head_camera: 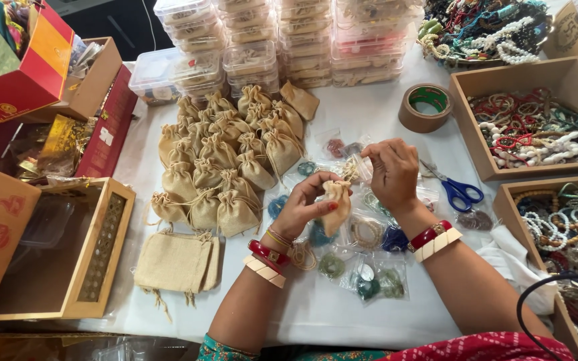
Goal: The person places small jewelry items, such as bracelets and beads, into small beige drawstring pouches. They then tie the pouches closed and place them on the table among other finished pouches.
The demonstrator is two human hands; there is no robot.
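Note:
My left hand [304, 206] holds a small tan cloth pouch [337, 204] by its mouth above the white table [369, 113]. My right hand [391, 171] pinches a small clear plastic packet [356, 167] just above the pouch's opening. Both wrists wear red and cream bangles. Under my hands lie several clear packets of jewellery [362, 274], in green, blue and brown. To the left, many filled, drawstring-tied tan pouches [225, 164] stand in a cluster. A stack of flat empty pouches [176, 262] lies in front of them.
Blue-handled scissors [459, 190] and a roll of brown tape [425, 107] lie right of my hands. Cardboard boxes of bead necklaces [536, 130] line the right side. Clear plastic containers [282, 43] are stacked at the back. A wooden box [68, 251] and red boxes [25, 73] sit at left.

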